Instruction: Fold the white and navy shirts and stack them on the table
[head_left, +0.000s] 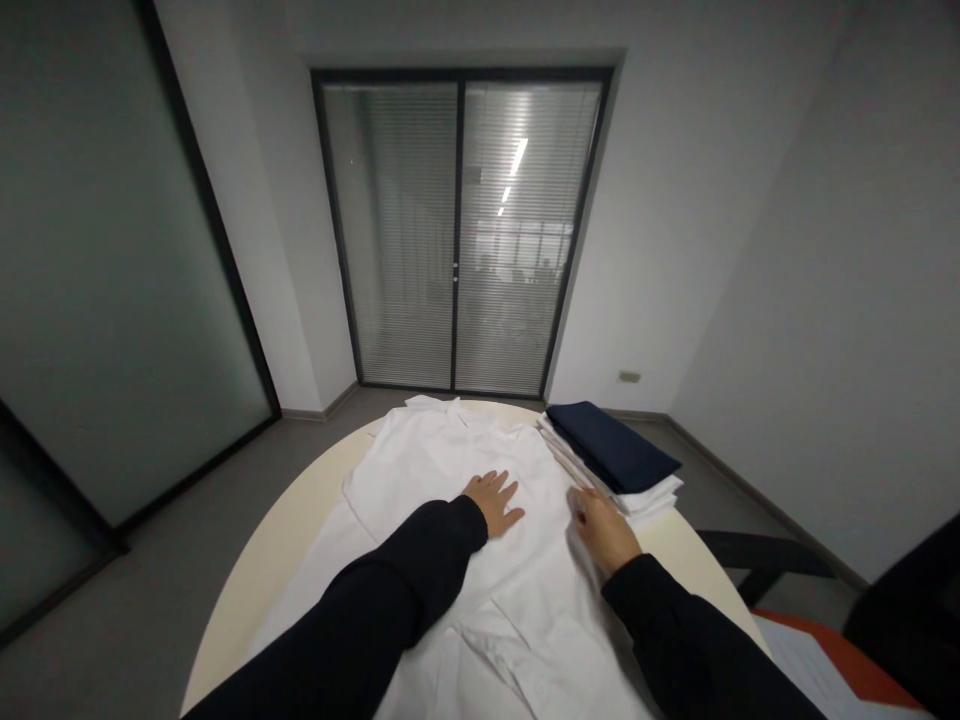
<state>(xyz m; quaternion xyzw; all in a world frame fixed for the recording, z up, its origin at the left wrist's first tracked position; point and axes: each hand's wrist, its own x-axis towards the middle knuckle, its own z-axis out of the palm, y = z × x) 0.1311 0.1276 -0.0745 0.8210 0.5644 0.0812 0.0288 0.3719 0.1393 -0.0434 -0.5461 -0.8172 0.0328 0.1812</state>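
Note:
A white shirt [442, 470] lies spread over the round table, its collar toward the far edge and loose creases in the near part. Flat on the middle of the cloth rests my left hand [493, 503], palm down with the fingers spread. My right hand [604, 527] is at the shirt's right edge, its fingers curled closed on the fabric; the fingertips are partly hidden. Just beyond that hand sits a stack of folded clothes, with a dark navy folded garment [615, 445] on top of white folded cloth [656, 497].
The pale round table [281, 530] shows its rim at left and right. At the lower right are a black chair [765, 552] and an orange item [832, 650] with white paper. A glass door with blinds [457, 240] stands beyond the table.

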